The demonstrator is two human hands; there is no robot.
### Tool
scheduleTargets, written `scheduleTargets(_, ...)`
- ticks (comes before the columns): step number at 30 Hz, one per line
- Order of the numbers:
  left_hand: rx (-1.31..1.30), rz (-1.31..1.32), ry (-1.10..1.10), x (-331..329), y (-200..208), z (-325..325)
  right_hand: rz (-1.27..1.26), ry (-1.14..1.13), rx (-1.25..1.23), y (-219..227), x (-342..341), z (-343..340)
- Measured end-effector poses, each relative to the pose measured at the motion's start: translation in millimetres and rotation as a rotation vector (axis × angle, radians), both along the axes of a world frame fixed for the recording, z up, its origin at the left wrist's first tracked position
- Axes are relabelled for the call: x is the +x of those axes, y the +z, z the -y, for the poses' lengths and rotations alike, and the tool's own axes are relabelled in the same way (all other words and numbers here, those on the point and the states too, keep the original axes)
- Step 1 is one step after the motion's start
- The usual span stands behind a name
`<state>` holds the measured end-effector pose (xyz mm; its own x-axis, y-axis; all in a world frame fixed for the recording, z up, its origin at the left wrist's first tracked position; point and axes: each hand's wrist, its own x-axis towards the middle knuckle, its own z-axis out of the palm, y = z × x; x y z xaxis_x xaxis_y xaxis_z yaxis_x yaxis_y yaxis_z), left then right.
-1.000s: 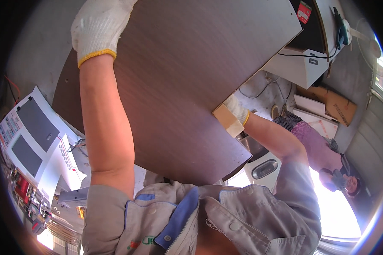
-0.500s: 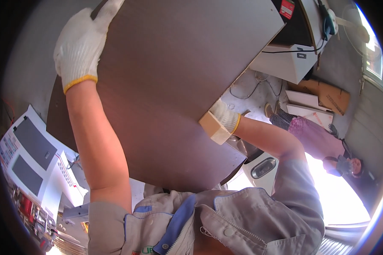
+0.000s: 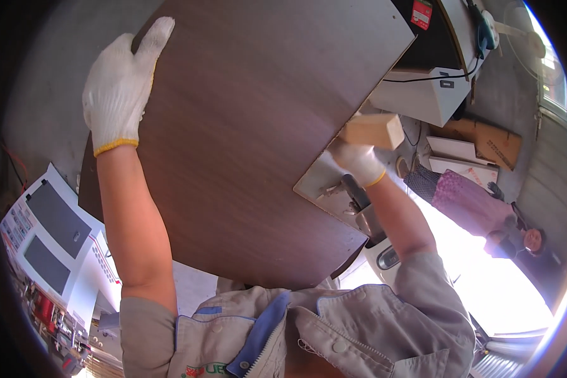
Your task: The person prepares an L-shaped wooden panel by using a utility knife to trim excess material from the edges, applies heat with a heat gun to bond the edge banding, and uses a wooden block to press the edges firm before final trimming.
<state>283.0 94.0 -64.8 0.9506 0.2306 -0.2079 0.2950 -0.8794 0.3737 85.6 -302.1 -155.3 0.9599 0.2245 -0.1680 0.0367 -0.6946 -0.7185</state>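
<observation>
A large dark brown panel (image 3: 258, 126) fills the middle of the view, with a pale raw edge and a cut-out notch on its right side. My left hand (image 3: 120, 88), in a white knitted glove with a yellow cuff, grips the panel's left edge. Its thumb lies over the brown face; the other fingers are largely hidden. At the right edge, just above the notch, my gloved right hand (image 3: 358, 160) is closed around a pale wooden block (image 3: 375, 130). The hand is a little blurred, and the block sticks out to the right. Whether the block touches the panel edge I cannot tell.
A white machine cabinet with grey panels (image 3: 60, 220) stands at the left. To the right are a white box (image 3: 422, 94) with a black cable, a fan (image 3: 520, 41), cardboard and boards (image 3: 491, 142). Another person (image 3: 472, 201) in a purple apron stands beyond my right arm.
My right hand has moved the wooden block up and right, from the notch corner to the edge above it. The block has turned. My left hand has dropped slightly, still on the panel.
</observation>
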Motion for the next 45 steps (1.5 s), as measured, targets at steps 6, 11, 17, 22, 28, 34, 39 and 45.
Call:
scheduleTargets(6,0.004,0.011,-0.031,-4.8,11.3,9.2,0.167,0.341,0.059,-22.2,-23.1,-8.6)
scheduleTargets(11,0.023,0.061,-0.054,-10.4,12.6,20.2,-0.057,0.191,0.177,-81.4,-75.9,-37.8)
scheduleTargets(17,0.002,0.092,-0.056,-17.9,19.1,33.9,-0.145,0.422,0.136,12.1,-56.3,-2.3)
scheduleTargets(22,0.065,0.121,-0.029,-28.3,40.0,20.2,-0.017,0.444,0.228,-1.5,-94.4,17.3)
scheduleTargets(28,0.116,0.168,-0.019,-24.0,9.7,27.4,-0.518,0.021,0.638,-112.1,-77.4,-36.9)
scheduleTargets(34,0.095,0.141,0.042,-29.6,14.2,13.2,-0.609,-0.184,0.781,-100.4,-62.5,-51.3)
scheduleTargets(39,0.112,0.063,0.11,-26.0,23.7,15.6,-0.51,-0.357,0.708,-63.3,-80.4,-40.9)
scheduleTargets(45,0.054,0.093,0.079,-27.2,21.6,1.2,-0.632,-0.198,0.725,-70.7,-68.7,-49.0)
